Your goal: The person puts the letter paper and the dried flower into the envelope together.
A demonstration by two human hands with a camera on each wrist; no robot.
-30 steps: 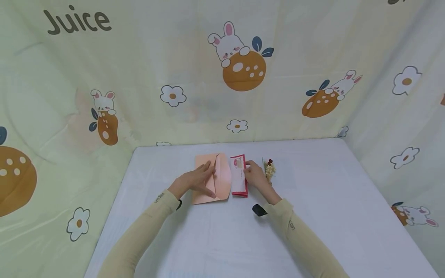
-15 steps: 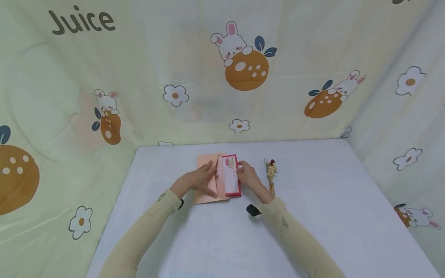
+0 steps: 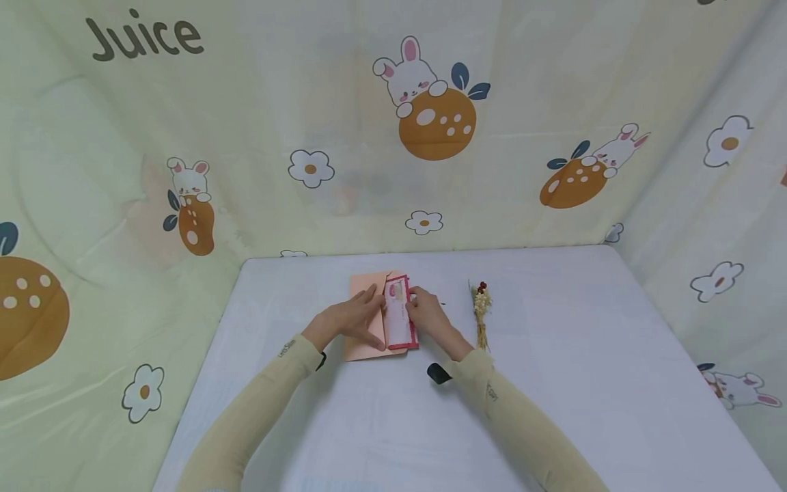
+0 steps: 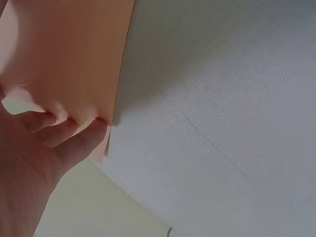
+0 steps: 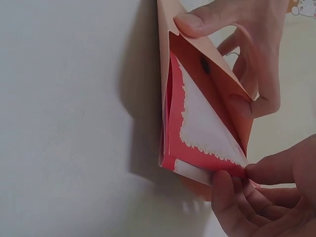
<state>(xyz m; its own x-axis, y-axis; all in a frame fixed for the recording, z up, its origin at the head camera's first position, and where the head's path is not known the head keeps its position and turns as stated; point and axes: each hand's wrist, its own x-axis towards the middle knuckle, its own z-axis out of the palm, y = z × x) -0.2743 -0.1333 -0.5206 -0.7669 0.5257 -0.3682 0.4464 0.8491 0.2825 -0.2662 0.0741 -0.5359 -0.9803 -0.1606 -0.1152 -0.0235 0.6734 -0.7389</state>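
A peach envelope (image 3: pixel 363 284) lies on the white table with its mouth toward the right. My left hand (image 3: pixel 349 321) holds the envelope's mouth edge, thumb and fingers spread along it; in the right wrist view, the left hand (image 5: pixel 256 39) keeps the mouth gaping. My right hand (image 3: pixel 428 316) pinches the outer edge of a folded red-bordered white card (image 3: pixel 398 321). In the right wrist view, part of the card (image 5: pixel 205 116) sits within the envelope's mouth, and its near fold stays outside. The left wrist view shows bent fingertips (image 4: pixel 96 128) pressing the envelope's paper (image 4: pixel 69 54).
A small bunch of dried flowers (image 3: pixel 481 307) with red berries lies to the right of my right hand. Behind the table (image 3: pixel 553 342) hangs a cream curtain (image 3: pixel 246 102) printed with rabbits and oranges. A black strap piece (image 3: pixel 438 373) hangs at my right wrist.
My right hand has moved left with the card, from beside the envelope, over its flap, and up to its mouth. The left hand has stayed at the envelope's edge.
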